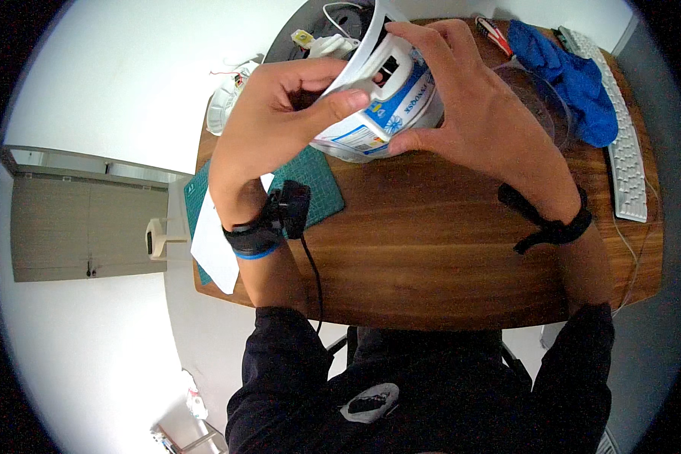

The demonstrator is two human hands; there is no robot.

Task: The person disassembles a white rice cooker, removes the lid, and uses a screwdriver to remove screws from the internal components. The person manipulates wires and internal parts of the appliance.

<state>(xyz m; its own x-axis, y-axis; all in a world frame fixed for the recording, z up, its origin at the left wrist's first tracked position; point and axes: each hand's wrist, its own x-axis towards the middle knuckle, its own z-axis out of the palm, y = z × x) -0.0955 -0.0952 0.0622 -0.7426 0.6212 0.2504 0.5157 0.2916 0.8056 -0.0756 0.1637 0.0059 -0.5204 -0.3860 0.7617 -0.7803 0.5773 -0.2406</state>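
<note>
Over the far middle of the desk I hold up a rounded white plastic housing (378, 117), tilted. It bears a blue-and-white label with a snowflake mark and has a rectangular opening with a black part inside. My left hand (299, 106) grips its left side, thumb on the front near the opening and fingers partly hidden behind the edge. On the right, my right hand (480, 94) clasps it between fingertips at the upper rim and the thumb along the lower front. What lies inside the housing is mostly hidden.
Behind the housing are a dark round container (303, 26) and white parts with wires (227, 102). A green cutting mat (321, 189) with white paper (218, 253) lies left. To the right are a clear round cover (556, 117), a blue cloth (564, 83) and a white keyboard (628, 163).
</note>
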